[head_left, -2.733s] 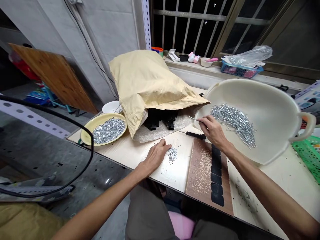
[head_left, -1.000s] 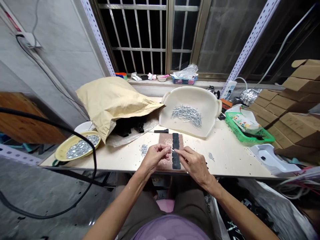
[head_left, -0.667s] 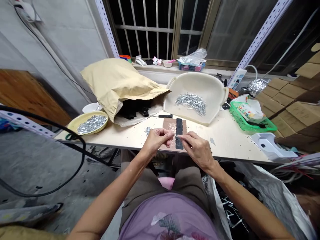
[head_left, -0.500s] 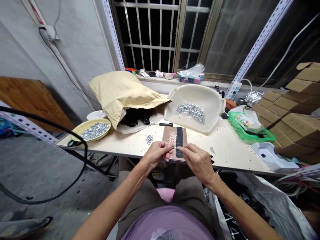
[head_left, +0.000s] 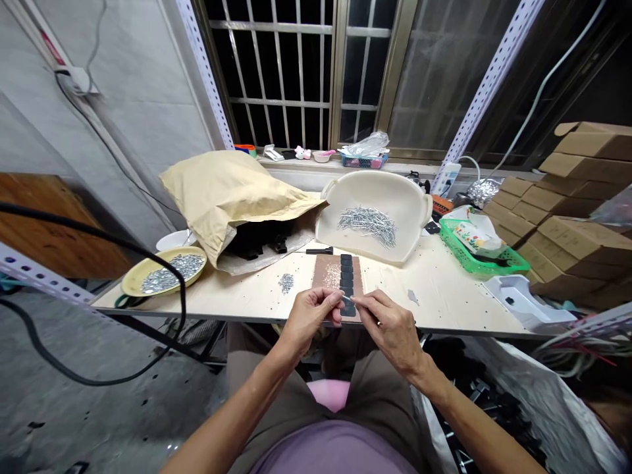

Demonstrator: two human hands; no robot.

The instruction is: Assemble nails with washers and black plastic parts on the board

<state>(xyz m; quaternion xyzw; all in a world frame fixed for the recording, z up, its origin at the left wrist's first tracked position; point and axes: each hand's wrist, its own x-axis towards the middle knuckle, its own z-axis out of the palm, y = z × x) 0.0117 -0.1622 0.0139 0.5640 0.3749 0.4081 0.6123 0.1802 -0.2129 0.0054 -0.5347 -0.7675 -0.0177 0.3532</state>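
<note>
My left hand (head_left: 312, 317) and my right hand (head_left: 388, 326) meet at the near edge of the table (head_left: 444, 289), fingertips pinched together. A thin silver screw (head_left: 347, 299) shows between them, gripped by my right fingers. My left fingers pinch something tiny I cannot make out. Just beyond the hands lies a brown board (head_left: 328, 273) with a row of black parts (head_left: 346, 282). A small heap of silver nuts (head_left: 286, 283) lies left of the board. Farther back, a cream plastic tray (head_left: 405, 204) holds a pile of screws (head_left: 368, 224).
A tan sack (head_left: 232, 191) covers black parts (head_left: 259, 243) at back left. A yellow dish (head_left: 129, 284) of nuts sits on the left corner, a green basket (head_left: 481, 257) and a white tray (head_left: 528, 303) at right. Cardboard boxes (head_left: 567, 224) stack far right. A black screwdriver (head_left: 318, 251) lies behind the board.
My right hand left the cream tray with a screw and my left hand left the small heap; both came together at the table's near edge. My view pulled back.
</note>
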